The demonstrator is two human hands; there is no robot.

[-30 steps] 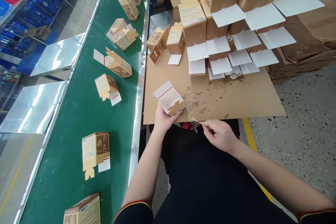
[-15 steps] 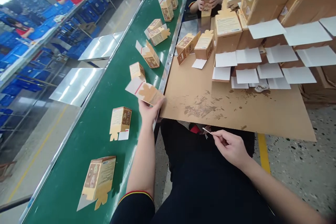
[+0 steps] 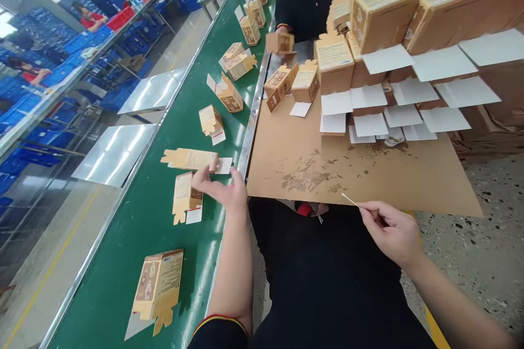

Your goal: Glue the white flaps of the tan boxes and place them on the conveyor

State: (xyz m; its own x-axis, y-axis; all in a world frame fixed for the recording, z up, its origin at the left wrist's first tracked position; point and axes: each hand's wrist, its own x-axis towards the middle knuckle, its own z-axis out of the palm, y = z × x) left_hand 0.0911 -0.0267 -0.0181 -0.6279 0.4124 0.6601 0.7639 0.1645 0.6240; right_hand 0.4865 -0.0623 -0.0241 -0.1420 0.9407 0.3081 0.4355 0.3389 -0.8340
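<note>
My left hand (image 3: 223, 190) is over the green belt, thumb and fingers spread, holding nothing. Beside its fingertips a small tan carton (image 3: 184, 158) lies on its side, its white flap (image 3: 225, 166) pointing toward me. Just below, another brown carton (image 3: 182, 196) is partly covered by my fingers. In my right hand (image 3: 391, 229), above my lap, a thin white cotton swab (image 3: 350, 199) is pinched between thumb and fingertips, its tip pointing up and left.
The green conveyor belt (image 3: 114, 294) carries several more cartons, one (image 3: 159, 286) nearest me. On the cardboard sheet (image 3: 278, 147), marked with dark stains, stand stacked cartons (image 3: 335, 60) with white flaps sticking out. Across from me, a co-worker's hand holds a blurred carton (image 3: 280, 42).
My left hand has let go of the carton, which now lies on the belt. My right hand has shifted right with the swab. The co-worker's carton has moved toward the belt.
</note>
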